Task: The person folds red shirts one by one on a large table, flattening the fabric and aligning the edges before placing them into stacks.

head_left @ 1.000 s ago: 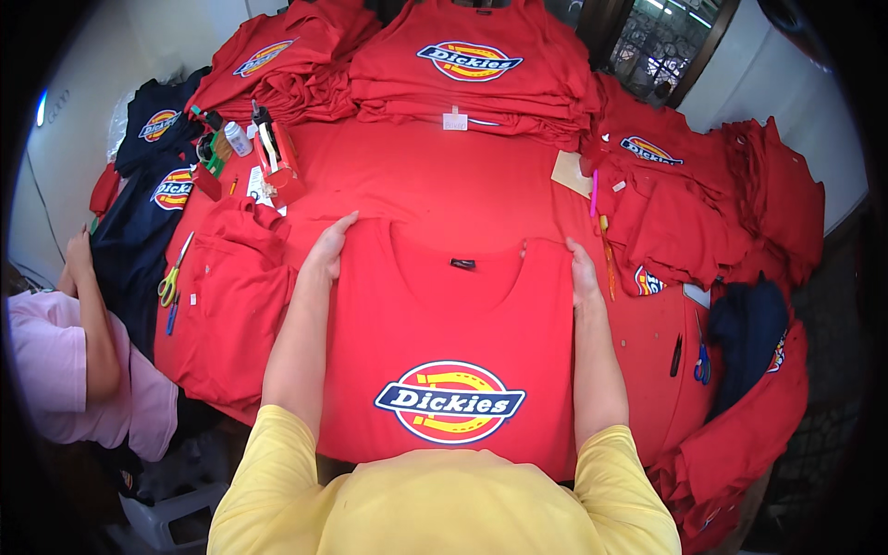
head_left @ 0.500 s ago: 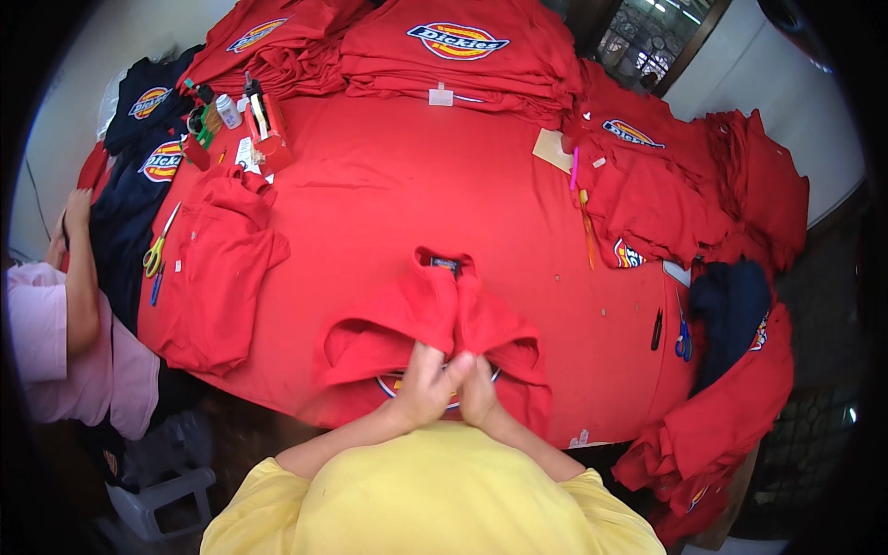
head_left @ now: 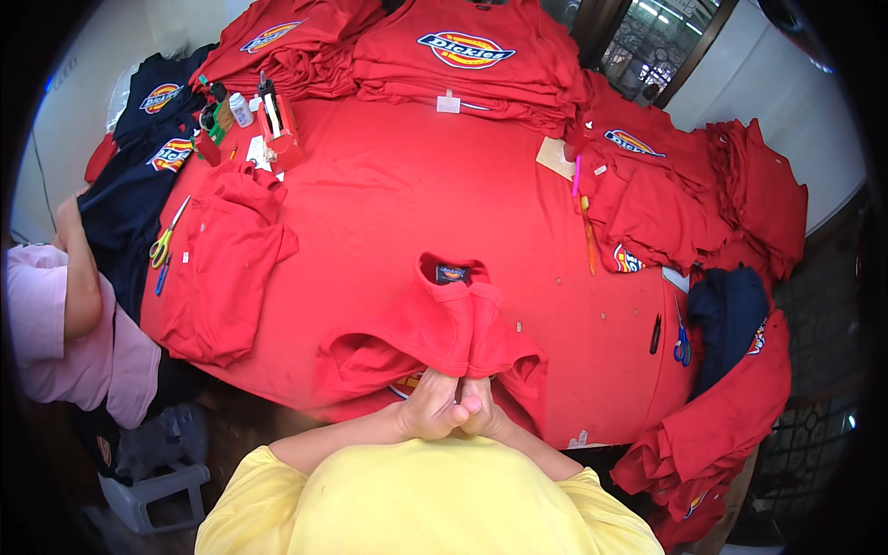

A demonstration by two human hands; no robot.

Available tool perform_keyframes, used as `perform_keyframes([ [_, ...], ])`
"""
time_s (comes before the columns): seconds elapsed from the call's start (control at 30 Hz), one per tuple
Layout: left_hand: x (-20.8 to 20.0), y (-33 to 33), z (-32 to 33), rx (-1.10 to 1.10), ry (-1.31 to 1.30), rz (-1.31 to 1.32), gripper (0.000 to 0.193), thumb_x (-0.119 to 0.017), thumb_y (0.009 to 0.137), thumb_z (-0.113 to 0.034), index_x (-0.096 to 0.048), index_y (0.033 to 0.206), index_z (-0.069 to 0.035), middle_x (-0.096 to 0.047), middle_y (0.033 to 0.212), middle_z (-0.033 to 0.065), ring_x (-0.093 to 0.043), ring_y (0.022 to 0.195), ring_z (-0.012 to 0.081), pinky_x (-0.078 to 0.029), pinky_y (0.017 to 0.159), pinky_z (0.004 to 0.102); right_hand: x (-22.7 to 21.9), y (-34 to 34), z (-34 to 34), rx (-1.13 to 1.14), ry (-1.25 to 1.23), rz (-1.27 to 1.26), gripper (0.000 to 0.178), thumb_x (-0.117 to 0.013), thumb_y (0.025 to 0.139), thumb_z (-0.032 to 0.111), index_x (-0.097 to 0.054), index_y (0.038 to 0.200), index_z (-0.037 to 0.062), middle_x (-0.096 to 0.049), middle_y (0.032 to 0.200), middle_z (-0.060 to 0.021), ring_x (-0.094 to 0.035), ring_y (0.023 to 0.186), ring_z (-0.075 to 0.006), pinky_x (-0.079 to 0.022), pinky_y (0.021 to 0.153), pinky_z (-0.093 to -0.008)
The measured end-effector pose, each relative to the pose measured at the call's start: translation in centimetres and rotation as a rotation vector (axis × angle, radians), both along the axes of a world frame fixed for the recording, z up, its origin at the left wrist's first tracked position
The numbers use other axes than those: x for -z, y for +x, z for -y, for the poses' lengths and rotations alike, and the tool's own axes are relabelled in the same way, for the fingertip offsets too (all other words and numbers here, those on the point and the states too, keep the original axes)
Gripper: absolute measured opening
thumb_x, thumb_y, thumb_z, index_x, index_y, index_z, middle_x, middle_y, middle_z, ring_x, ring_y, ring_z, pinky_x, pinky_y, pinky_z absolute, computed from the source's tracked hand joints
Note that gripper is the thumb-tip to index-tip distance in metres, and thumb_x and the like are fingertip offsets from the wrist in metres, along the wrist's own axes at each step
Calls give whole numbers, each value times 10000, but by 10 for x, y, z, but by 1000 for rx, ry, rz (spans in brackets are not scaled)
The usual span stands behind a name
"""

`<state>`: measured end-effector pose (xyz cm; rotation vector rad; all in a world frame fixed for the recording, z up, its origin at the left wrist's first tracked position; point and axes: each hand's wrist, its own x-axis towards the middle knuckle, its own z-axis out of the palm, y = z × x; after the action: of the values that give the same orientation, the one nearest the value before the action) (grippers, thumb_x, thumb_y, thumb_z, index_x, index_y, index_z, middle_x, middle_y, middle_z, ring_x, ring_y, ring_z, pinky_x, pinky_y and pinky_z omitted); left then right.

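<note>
Garment (head_left: 437,324) is gripped by left hand (head_left: 429,407) and right hand (head_left: 480,410), bunched, not yet flat; red stack (head_left: 472,81) already piled.

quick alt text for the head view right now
A person's left hand and right hand, close together, hold a bunched red garment at the near edge of a red-covered table. Piled red garments line the far side; navy garments and a person in pink are at the left.

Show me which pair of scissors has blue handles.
The pair at the picture's right, between a slim black tool and a navy garment; the other scissors, at the left beside a blue pen, have yellow handles.
</note>
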<state>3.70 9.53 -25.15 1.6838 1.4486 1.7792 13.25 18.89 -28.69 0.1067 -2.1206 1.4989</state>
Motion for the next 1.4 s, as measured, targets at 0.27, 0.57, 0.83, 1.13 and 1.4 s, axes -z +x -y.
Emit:
perform_keyframes([
  [0.27,5,-3,-1,-12,15,86,819,-401,952,-556,-300,1401,121,-395,1399,286,-424,1267,405,-323,1051,447,-11,-4,1,37,-81,-39,766,-290,1008,523,-248,1450,-101,-270,1510,-263,-264,1405,-392,-195,1144,-439],
  [0.57,28,-124,65,-669,-16,616,360,-551,981,-159,-492,626,-133,-438,626,-88,-353,578,16,-286,529,224,-7,61,-119,513,-1129,-63,387,-557,971,386,-630,1067,19,-679,1027,-84,-674,902,-223,-560,835,-383],
  [0.83,61,-132,95,-834,-54,416,312,-479,1011,-157,-500,728,-29,-437,682,-64,-354,658,42,-316,585,232,27,102,-138,512,-870,-203,360,-549,979,296,-586,1155,-15,-619,1199,-117,-548,1177,-225,-398,1040,-402],
  [1.13,-52,-181,22,-184,-177,746,738,-361,1009,-524,-187,1509,-10,-220,1572,157,-256,1434,240,-237,1158,387,-55,32,-205,136,-949,38,524,-402,1020,451,-563,1232,0,-624,1214,-133,-588,1123,-247,-452,977,-420],
  [1.4,21,-183,101,-297,-813,561,685,-574,929,-469,-436,1398,12,-590,1256,143,-554,1132,188,-426,979,343,-74,-43,-171,763,292,743,374,-536,963,342,-684,1036,6,-699,945,-194,-688,879,-288,-520,765,-398],
])
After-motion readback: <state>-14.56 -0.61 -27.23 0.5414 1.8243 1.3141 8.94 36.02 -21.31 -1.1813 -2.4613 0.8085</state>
